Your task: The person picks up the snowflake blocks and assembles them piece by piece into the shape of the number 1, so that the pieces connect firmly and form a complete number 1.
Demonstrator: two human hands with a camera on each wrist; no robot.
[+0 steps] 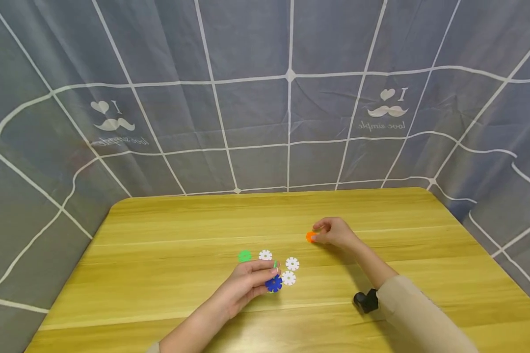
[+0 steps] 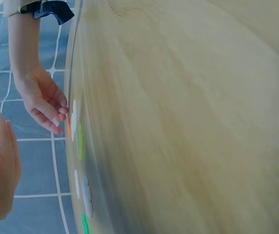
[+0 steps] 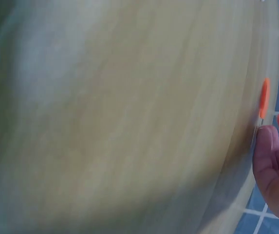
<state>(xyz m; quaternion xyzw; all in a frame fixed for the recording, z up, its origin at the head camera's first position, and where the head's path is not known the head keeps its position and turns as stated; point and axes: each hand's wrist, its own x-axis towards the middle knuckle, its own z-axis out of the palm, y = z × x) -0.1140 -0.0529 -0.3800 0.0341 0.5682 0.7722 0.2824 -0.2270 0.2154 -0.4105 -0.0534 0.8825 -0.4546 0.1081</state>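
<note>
My left hand (image 1: 247, 284) pinches a blue notched plastic disc (image 1: 274, 284) between thumb and fingers, with a green piece (image 1: 276, 264) against it, partly covered by the fingers. Near the middle of the table my right hand (image 1: 335, 233) reaches down to an orange notched disc (image 1: 310, 237). In the right wrist view this orange disc (image 3: 265, 98) lies on the tabletop just beyond the thumb, and the fingers are parted. Around the left hand lie a green disc (image 1: 245, 255) and white discs (image 1: 265, 255), flat on the wood.
Two more white discs, one upper (image 1: 292, 264) and one lower (image 1: 289, 278), lie right of the left hand. A yellow-green disc (image 2: 80, 140) shows in the left wrist view. The wooden table (image 1: 181, 220) ends at a grey checked curtain (image 1: 251, 113). A black device (image 1: 366, 301) sits at the right wrist.
</note>
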